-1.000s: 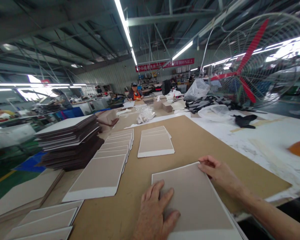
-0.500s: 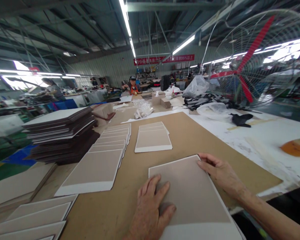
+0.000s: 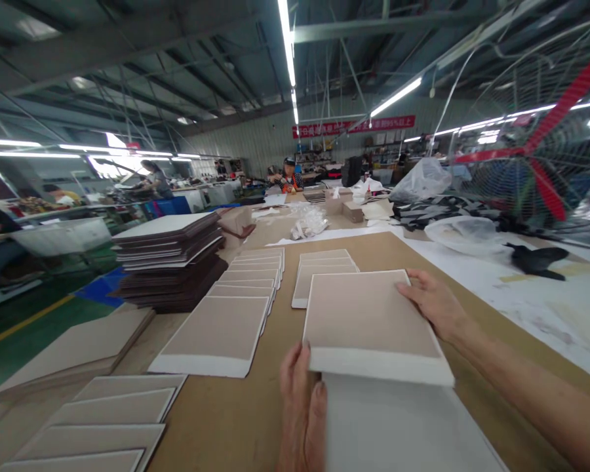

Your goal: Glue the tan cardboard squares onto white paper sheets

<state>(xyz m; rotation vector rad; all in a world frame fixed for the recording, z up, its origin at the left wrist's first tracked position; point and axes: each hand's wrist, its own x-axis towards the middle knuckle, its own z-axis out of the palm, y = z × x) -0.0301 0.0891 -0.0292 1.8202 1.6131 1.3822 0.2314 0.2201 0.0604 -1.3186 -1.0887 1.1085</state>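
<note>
A flat beige board [image 3: 364, 314] with white edges and a broad white strip along its near side lies tilted in front of me. My right hand [image 3: 430, 301] pinches its far right corner, thumb on top. My left hand [image 3: 302, 406] stands on edge by its near left corner; the fingertips touch the side and the thumb is apart, beside a white sheet [image 3: 398, 426]. That sheet extends from under the board toward me. Just beyond, a short row of overlapping similar boards [image 3: 302, 288] is partly covered by the held one.
On the left lie an overlapping row of beige boards [image 3: 211, 328], several more nearer boards [image 3: 113, 419] and a tall stack of dark-edged panels [image 3: 172, 255]. A brown sheet [image 3: 226, 419] covers the table. A large fan [image 3: 526, 151] and black cloth [image 3: 535, 259] are at right.
The beige board has moved away from me, uncovering the white sheet below it. My left hand has come off its top to its left side. The view has turned left.
</note>
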